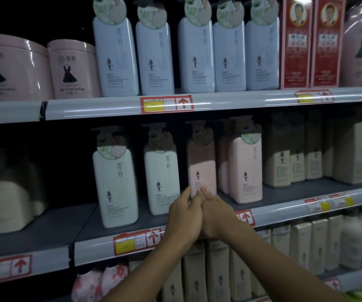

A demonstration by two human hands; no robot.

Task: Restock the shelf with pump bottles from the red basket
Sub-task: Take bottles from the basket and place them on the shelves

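Head view: both hands touching pink pump bottle base on shelf.

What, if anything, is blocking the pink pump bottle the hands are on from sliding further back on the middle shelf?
Nothing visible. The left hand and right hand touch the base of the pink pump bottle, which already stands on the middle shelf. The space behind it is too dark to judge.

Both forearms are extended forward and upward, the left hand and right hand pressed side by side, fingers loosely straightened, fingertips raised at equal height.
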